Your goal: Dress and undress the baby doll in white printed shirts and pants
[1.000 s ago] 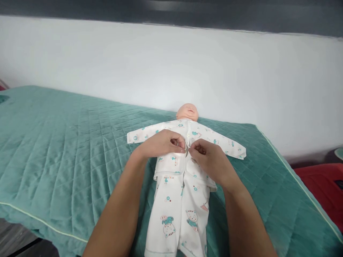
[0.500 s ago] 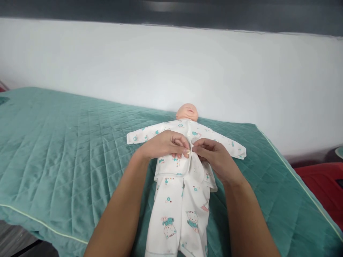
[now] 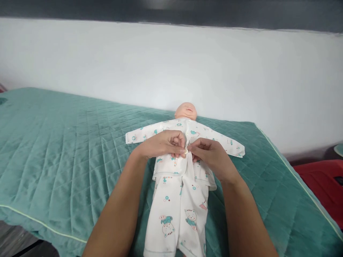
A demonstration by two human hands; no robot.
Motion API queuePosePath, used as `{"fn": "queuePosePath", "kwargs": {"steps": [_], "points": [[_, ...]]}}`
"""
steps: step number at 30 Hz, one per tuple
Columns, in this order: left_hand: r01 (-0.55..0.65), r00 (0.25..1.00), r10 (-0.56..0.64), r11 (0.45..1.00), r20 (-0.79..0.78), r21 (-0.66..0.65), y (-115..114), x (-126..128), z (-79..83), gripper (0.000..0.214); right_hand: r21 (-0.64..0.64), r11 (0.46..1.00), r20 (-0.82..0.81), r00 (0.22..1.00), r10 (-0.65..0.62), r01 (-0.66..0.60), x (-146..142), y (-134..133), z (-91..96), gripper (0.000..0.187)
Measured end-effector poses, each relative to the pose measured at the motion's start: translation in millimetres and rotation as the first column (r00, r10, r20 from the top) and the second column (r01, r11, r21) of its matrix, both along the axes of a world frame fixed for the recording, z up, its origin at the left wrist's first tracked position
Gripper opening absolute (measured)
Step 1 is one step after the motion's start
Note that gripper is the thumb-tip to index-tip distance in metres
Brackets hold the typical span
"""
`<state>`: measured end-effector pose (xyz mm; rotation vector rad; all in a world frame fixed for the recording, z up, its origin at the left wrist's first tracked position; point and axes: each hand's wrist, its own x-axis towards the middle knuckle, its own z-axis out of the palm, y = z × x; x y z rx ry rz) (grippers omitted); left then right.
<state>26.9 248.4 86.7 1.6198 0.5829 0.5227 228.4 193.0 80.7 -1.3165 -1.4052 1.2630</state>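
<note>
A baby doll [image 3: 185,111] lies on its back, dressed in a white printed baby shirt [image 3: 169,165] and matching trousers [image 3: 166,210]. Its sleeves spread out to both sides. At the middle of the chest, my left hand [image 3: 168,144] pinches the shirt's front edge, with a small pale button at the thumb tip. My right hand [image 3: 207,151] is closed on the other front edge, its fingertips almost touching those of the left. Below the hands the shirt front hangs apart over the trousers. The buttonhole is hidden by the fingers.
A green quilted cover [image 3: 69,153] with pale piping lies under the doll. Behind it rises a white wall [image 3: 150,64] with a dark band on top. A red object [image 3: 321,182] stands beyond the cover's right edge, and dark flooring [image 3: 16,239] shows at the lower left.
My right hand has moved slightly left, bringing its fingertips and the shirt edge closer to my left thumb. The whole view has shifted a little.
</note>
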Motion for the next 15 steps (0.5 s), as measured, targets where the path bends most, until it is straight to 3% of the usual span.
{"fn": "queuePosePath", "kwargs": {"steps": [15], "points": [[0.024, 1.000, -0.024, 1.000, -0.005, 0.005, 2.7, -1.4, -2.6, 0.015, 0.013, 1.000, 0.083, 0.997, -0.010, 0.009, 0.8, 0.7, -4.5, 0.025]]}}
